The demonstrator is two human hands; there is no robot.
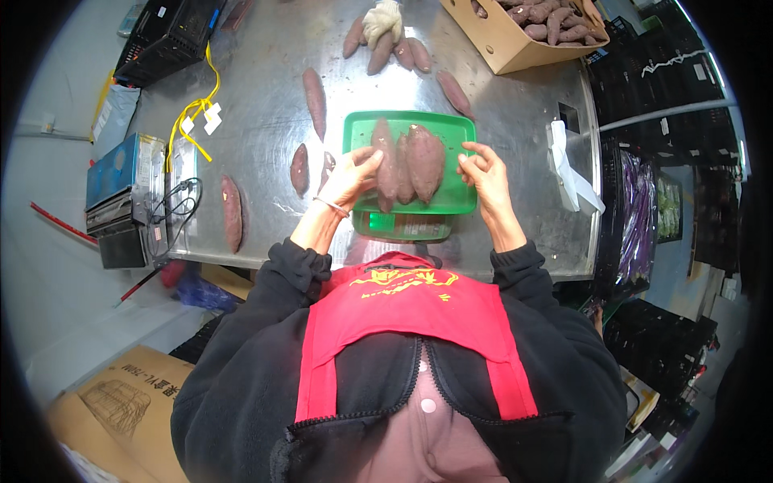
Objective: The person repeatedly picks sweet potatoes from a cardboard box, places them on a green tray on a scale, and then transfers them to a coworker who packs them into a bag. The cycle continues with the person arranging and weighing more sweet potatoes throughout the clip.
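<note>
Several purple-skinned sweet potatoes lie side by side in a green plastic tray on a scale with a lit green display. My left hand is at the tray's left edge, thumb and fingers close to the leftmost sweet potato; whether it grips it I cannot tell. At the tray's right rim is my right hand, fingers curled and apart, holding nothing. Left of the tray, other sweet potatoes rest on the metal table, and one long one lies farther left.
A cardboard box of sweet potatoes stands at the back right. Across the table, a gloved hand of another person touches several sweet potatoes. A black crate, yellow strap and blue-topped device are at left; white paper lies right.
</note>
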